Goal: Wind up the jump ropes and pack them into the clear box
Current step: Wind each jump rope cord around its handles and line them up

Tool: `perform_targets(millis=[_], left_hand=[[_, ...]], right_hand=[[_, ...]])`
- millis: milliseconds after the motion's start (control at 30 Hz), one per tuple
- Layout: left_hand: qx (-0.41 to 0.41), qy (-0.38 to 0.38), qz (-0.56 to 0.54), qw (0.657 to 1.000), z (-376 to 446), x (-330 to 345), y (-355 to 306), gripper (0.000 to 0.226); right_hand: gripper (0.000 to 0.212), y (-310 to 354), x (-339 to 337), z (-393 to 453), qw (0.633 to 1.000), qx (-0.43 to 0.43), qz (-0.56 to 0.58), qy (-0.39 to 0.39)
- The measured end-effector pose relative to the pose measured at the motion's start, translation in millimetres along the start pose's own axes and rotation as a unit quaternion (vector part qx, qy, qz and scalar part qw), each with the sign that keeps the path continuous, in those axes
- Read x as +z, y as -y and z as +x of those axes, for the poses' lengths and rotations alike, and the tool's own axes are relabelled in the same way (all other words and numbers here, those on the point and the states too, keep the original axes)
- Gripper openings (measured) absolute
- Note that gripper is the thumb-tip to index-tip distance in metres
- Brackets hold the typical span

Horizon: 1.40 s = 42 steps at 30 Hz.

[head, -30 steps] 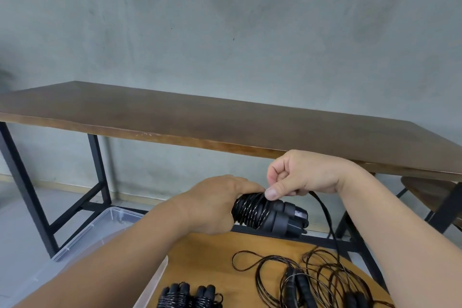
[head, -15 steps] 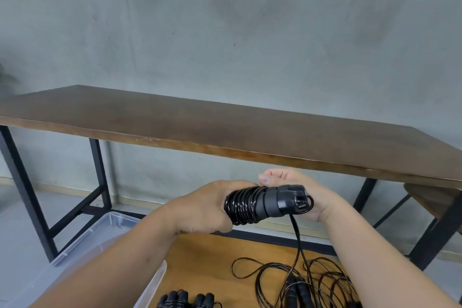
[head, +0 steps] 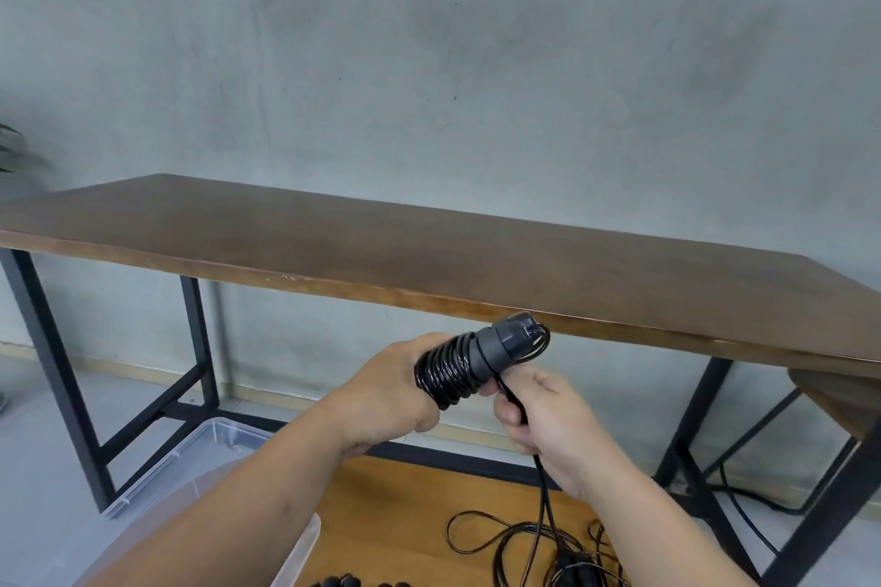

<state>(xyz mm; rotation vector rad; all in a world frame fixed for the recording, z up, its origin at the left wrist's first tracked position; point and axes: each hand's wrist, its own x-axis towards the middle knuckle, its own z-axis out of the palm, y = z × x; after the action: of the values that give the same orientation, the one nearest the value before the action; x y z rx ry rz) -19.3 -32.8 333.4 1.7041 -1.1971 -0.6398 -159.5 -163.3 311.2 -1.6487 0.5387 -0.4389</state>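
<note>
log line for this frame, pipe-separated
step: winding rope | left hand: grips handles | right hand: pinches cord | loose rope: on low table | clear box: lower left

Soft, even, dim daylight; wide-angle bending at edges, slight blur, no hard shadows.

Setting: plain indoor room, workshop or studio type; exact use cannot be told. Rear wall (head: 476, 38): bare grey concrete-look finish, mottled, undecorated. Floor (head: 28, 434): grey, smooth, pale skirting strip at wall base. Long dark wooden table (head: 429, 253) on black metal frame (head: 52, 362), standing against wall. Lower light-wood worktop (head: 405, 515) in foreground. Clear plastic storage box (head: 200, 448) on floor beside worktop. Black cable (head: 753, 500) on floor under table, right. Plant leaves (head: 9, 153) at left edge, blurred.
</note>
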Motion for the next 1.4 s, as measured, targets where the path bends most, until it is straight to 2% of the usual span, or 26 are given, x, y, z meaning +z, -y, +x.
perform_targets(millis=[133, 400, 667, 833, 1067, 1133, 1233, 1400], left_hand=[[0.011, -0.043, 0.033, 0.998, 3, 9, -2, 0.068], [0.007, -0.139, 0.161, 0.977, 15, 21, 6, 0.062], [0.009, -0.195, 0.309, 0.931, 17, 28, 12, 0.065], [-0.006, -0.162, 0.412, 0.897, 14, 26, 16, 0.067], [0.01, -0.115, 0.445, 0.888, 12, 22, 14, 0.066], [0.011, -0.081, 0.437, 0.896, 11, 22, 15, 0.067], [0.026, -0.021, 0.407, 0.913, 7, 21, 14, 0.072], [0.057, 0.051, 0.322, 0.944, 7, 14, 8, 0.071]], right_hand=[[0.036, -1, 5, -3, 0.999, 0.001, -0.023, -0.034], [0.025, 7, 14, -15, 0.996, 0.027, -0.086, -0.027], [0.035, 12, 17, -23, 0.966, 0.056, -0.252, 0.011], [0.032, 23, 19, -27, 0.896, -0.004, -0.443, 0.043], [0.026, 61, 4, -24, 0.847, -0.029, -0.527, 0.066], [0.023, 72, -4, -21, 0.842, -0.032, -0.533, 0.075], [0.018, 86, -22, -10, 0.843, -0.034, -0.522, 0.128], [0.016, 94, -46, 9, 0.889, -0.045, -0.412, 0.195]])
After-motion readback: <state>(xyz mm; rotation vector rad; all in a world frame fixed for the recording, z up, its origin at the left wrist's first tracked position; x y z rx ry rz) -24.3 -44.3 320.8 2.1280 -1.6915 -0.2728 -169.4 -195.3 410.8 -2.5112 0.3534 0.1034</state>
